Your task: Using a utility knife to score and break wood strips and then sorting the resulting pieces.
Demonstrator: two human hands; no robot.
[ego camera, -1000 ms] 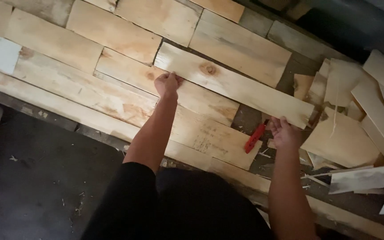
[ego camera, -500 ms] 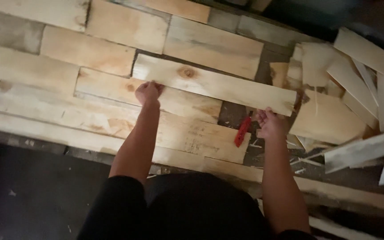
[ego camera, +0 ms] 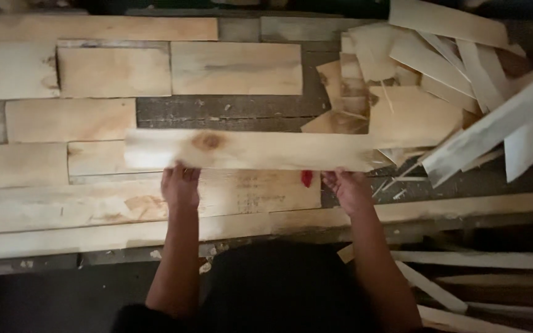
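A long pale wooden plank [ego camera: 254,150] with a brown knot lies crosswise in front of me, raised above the other boards. My left hand [ego camera: 180,185] grips its near edge toward the left end. My right hand [ego camera: 348,189] grips the near edge toward the right end. A small red object [ego camera: 306,178] shows just under the plank beside my right hand; whether the hand holds it I cannot tell.
Flat wooden boards [ego camera: 112,71] lie side by side over a dark surface [ego camera: 223,108]. A loose heap of offcuts and splinters [ego camera: 439,80] fills the right. Long timber rails [ego camera: 464,206] run along the near edge, with more strips [ego camera: 464,259] lower right.
The plank has come off the boards and swung level; both hands now grip its near edge. My right hand moved up from the red object to the plank.
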